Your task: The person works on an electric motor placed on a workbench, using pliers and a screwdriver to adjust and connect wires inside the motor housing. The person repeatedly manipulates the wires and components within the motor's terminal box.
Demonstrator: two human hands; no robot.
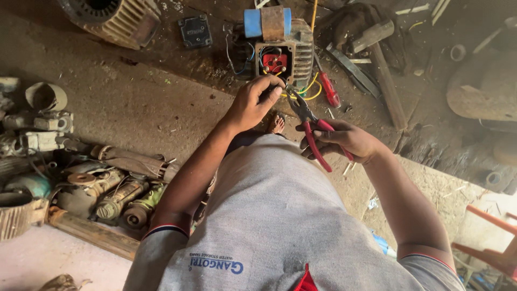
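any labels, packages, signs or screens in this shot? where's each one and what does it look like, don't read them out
No packages, signs or screens can be made out.
Printed logo: on the back of the person's grey shirt, bottom middle of the view; short line of dark blue lettering with smaller text above, seen upside down.
Dark plate: lying on the dirt floor at top, left of the motor; squarish, black, with faint raised markings too small to tell.

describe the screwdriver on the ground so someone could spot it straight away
Find the ribbed grey motor with the open red terminal box, near the top centre. Just right of it, on the dirt floor, lies the screwdriver, pointing up and left. Its red handle sets it apart from the wooden-handled hammer further right.
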